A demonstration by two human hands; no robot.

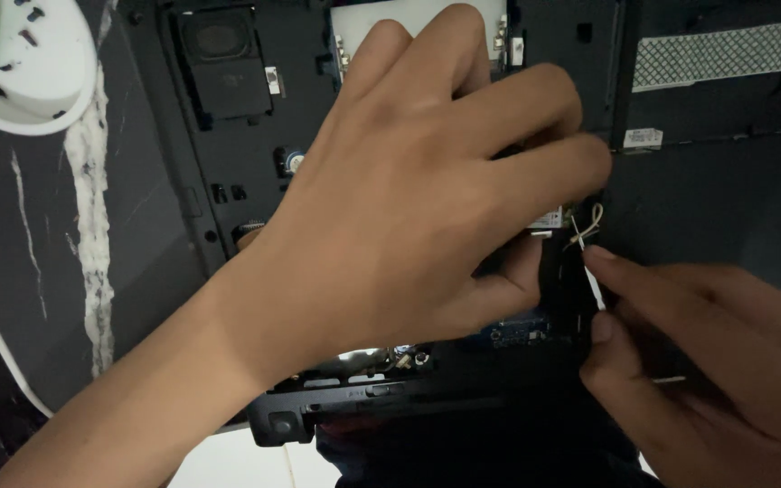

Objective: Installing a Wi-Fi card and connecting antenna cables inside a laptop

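Observation:
An opened black laptop base (255, 190) lies on a dark marble-patterned surface, its inner parts exposed. My left hand (409, 199) reaches across it, fingers curled and pressing down on a small card with a white label (549, 220) near the middle. My right hand (707, 361) comes in from the lower right and pinches a thin white tool (592, 282), whose tip sits by the thin looped wires (587, 228) beside the card. What lies under my left palm is hidden.
A white round dish (47, 81) with several small dark screws and a green object stands at the upper left. A speaker (219, 59) sits in the laptop's upper left corner, a mesh vent (716, 54) at the upper right. A blue circuit board (517, 333) shows below.

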